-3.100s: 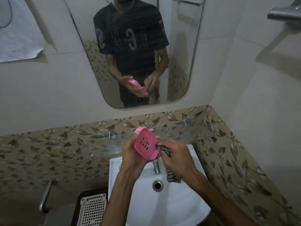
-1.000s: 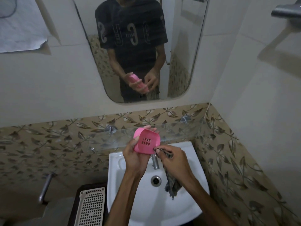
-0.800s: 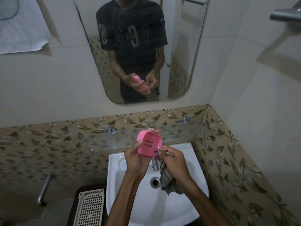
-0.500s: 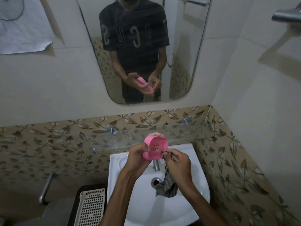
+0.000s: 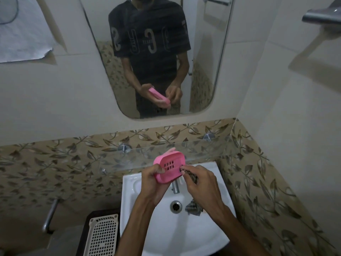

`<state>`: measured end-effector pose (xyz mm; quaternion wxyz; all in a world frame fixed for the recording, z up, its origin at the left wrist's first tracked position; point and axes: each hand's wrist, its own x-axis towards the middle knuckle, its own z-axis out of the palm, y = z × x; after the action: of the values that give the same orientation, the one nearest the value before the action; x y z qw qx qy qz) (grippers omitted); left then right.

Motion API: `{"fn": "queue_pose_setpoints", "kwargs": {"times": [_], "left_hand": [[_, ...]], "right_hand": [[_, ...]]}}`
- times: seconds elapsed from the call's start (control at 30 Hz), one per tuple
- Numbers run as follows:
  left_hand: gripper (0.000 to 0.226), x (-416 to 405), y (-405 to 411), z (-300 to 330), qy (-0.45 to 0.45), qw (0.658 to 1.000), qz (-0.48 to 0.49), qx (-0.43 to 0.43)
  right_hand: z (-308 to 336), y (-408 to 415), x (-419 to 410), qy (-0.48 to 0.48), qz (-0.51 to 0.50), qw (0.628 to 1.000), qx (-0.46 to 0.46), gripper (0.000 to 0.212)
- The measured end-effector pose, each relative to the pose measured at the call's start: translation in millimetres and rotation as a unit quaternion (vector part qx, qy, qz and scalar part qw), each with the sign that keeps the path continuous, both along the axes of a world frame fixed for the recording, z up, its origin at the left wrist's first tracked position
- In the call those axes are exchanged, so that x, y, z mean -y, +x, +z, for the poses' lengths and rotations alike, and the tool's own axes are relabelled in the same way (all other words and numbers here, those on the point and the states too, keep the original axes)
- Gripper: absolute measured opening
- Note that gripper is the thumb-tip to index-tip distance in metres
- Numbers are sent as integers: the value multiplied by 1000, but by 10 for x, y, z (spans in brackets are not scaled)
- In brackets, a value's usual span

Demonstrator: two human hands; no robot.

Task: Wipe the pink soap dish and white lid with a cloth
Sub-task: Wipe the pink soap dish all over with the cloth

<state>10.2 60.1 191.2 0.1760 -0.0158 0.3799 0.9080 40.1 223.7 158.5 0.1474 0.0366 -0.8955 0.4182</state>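
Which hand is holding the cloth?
The right hand pinches the cloth against the pink soap dish; the left hand only grips the dish.

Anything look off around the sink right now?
Only small things: the sheet of paper on the wall, upper left, has a torn, curling lower corner, and the cloth trails into the basin near the drain. No spill or damage visible.
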Motion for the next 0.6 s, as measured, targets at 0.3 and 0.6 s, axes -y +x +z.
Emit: {"fn": "queue_pose_setpoints", "kwargs": {"times": [0.3,0.6], "left_hand": [[92,-46,7,38,10,999,31,-19],[70,-26,37,24,31,998,59,-2]], "right_hand": [[218,-88,78,20,27,999,-23,19],[223,-99,181,-1,80,997,2,8]]}}
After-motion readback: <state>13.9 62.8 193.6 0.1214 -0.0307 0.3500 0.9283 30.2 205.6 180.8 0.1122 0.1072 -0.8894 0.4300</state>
